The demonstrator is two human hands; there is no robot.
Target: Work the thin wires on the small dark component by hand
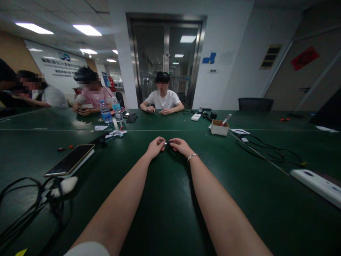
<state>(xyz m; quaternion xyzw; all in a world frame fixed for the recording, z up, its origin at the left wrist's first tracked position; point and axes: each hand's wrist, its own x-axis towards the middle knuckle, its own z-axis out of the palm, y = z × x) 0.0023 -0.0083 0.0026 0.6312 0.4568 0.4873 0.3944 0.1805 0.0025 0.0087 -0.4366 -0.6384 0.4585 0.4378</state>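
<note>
Pinching, left hand: closed at thumb and fingertips on the silver-coloured end of a small dark item; reaching forward at full stretch.
Pinching, right hand: closed at thumb and fingertips on the dark end of the same piece; facing the other hand, narrow gap between.
Small dark item: between both sets of fingertips, straight ahead, close over the table; mostly covered by fingers, too small to identify.
Right wrist: wearing a silver-coloured bracelet.
Green table: spreading under both arms, crossed by a pale seam beyond the hands.
Near left: phone lying face up on something white; closer in, pale rounded object partly behind loops of black cable.
Far left: two upright water bottles, labels blue; paper scraps just in front.
Right side: small open box with a tube leaning out; loose dark cords farther right; long white strip at the picture's edge.
Across the table: person in a white shirt, seated, hands on the tabletop; glass double door behind.
</note>
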